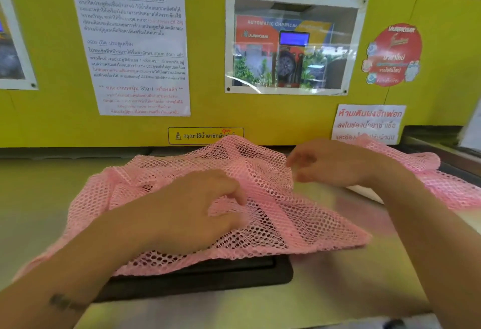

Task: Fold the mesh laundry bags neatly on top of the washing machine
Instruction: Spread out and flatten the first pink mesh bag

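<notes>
A pink mesh laundry bag (263, 172) lies rumpled across the steel top of the washing machine (338, 276), partly over a black panel (208, 279). My left hand (192, 208) presses down on the bag's middle, fingers curled and pinching a fold of mesh. At the bag's far right edge my right hand (330, 163) pinches the mesh between thumb and fingers. A second pink mesh bag (440, 182) lies further right, behind my right forearm, partly hidden by it.
A yellow wall (208, 109) rises right behind the machine top, covered with paper notices (130, 39), a framed window (291, 42) and stickers. A dark ledge (437, 133) sits at the far right. Bare steel shows left and in front of the bag.
</notes>
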Tool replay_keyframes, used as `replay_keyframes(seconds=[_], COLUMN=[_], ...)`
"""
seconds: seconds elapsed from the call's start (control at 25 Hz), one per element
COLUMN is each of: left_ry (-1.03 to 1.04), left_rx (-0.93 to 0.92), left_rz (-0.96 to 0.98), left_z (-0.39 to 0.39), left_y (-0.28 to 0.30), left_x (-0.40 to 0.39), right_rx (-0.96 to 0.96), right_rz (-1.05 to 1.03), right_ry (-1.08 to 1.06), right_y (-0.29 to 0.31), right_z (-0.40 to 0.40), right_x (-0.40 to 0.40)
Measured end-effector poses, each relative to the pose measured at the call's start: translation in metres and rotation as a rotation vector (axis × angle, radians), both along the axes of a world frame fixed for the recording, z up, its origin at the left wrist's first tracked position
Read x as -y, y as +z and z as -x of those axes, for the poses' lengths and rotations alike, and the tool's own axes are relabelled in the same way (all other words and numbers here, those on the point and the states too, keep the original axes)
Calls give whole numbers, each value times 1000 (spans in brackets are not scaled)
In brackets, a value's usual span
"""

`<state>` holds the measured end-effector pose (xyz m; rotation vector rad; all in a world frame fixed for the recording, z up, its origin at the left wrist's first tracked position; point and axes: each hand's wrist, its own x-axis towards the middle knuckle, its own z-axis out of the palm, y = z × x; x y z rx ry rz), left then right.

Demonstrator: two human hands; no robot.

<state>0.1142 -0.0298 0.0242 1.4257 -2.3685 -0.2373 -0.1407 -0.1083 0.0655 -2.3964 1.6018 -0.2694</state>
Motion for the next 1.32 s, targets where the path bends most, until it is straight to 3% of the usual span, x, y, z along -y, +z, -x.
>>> replay_keyframes(seconds=[0.08, 0.16, 0.24, 0.32, 0.36, 0.52, 0.64, 0.72, 0.84, 0.92, 1.0, 1.04, 1.12, 1.2, 1.32], left_ry=[-107, -152, -182, -231, -253, -425, -514, -386, -67, 85, 173, 190, 203, 189, 228], left_rx=[76, 152, 126, 115, 110, 21, -205, -292, -94, 107, 210, 208, 144, 94, -96], left_rz=[-70, -79, -54, -24, -42, -380, -494, -347, -39, -120, -257, -294, -311, -293, -115], left_z=[17, 29, 33, 33, 32, 25, 18, 13, -1, -22, -40, -46, -52, -55, -70], left_y=[-6, -16, -25, -25, -22, 7, 27, 28, 15, 3, -6, -8, -8, -7, -4], left_x=[-7, -5, 1, 2, 0, -22, -33, -24, -4, 2, 1, -1, -4, -7, -14], right_rx=[-253, -323, -161, 156, 270, 384, 363, 159, -150, -324, -471, -439, -172, -16, -268], right_rz=[-137, -177, -251, -493, -517, -106, -3, 90, -18, -81, 49, 149, 234, 93, -198], right_ry=[17, 38, 84, 141, 150, 4, -15, 3, 23, -26, -101, -122, -22, 185, 275], right_y=[-11, -30, -35, -24, -19, -17, -27, -37, -48, -45, -40, -37, -35, -34, -41], right_z=[9, 17, 30, 42, 47, 50, 30, 11, -9, -8, -7, -11, -27, -47, -61], right_x=[-18, -32, -47, -62, -65, -49, -30, -16, 1, 7, 10, 8, 4, -5, -6])
